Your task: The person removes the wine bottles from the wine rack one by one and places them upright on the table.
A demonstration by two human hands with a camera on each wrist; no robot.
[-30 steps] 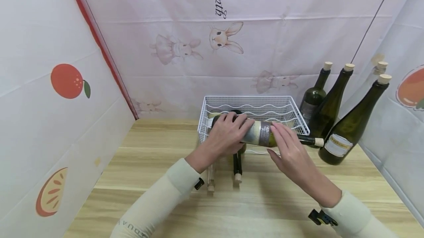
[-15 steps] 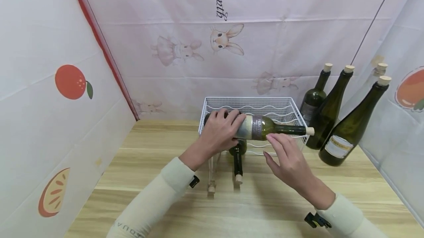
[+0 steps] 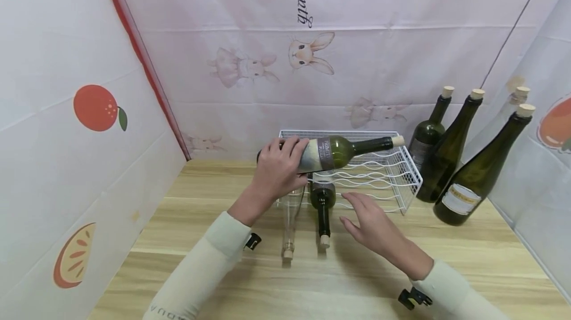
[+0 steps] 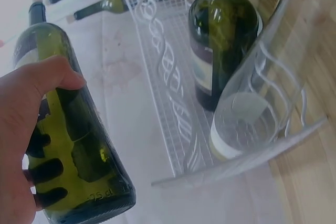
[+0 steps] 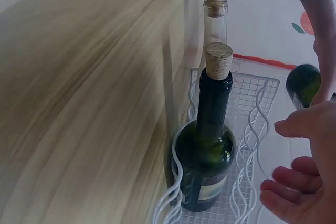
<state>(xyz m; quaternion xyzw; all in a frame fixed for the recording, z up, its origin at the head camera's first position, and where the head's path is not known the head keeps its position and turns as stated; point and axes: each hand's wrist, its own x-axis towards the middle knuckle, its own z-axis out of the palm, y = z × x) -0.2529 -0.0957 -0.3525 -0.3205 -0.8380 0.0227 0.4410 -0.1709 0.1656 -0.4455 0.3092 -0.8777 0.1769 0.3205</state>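
Note:
My left hand (image 3: 280, 169) grips a green wine bottle (image 3: 341, 152) round its body and holds it sideways above the white wire wine rack (image 3: 403, 181), cork to the right. In the left wrist view, the fingers wrap that bottle (image 4: 79, 145) near its base. My right hand (image 3: 372, 223) holds nothing; its fingers are spread and loosely bent at the rack's front. Two bottles lie in the rack with necks toward me: a clear bottle (image 3: 290, 221) at the left end and a dark green bottle (image 3: 323, 201) beside it, also seen from the cork end in the right wrist view.
Several corked bottles stand to the right of the rack, including a dark green bottle (image 3: 482, 166) with a white label and a clear one behind it. A patterned cloth wall (image 3: 250, 127) rises behind the wooden table (image 3: 200, 221).
The left hand has lifted the bottle up and to the left, its neck now tilted upward. My right hand has come away from the bottle and moved down and left.

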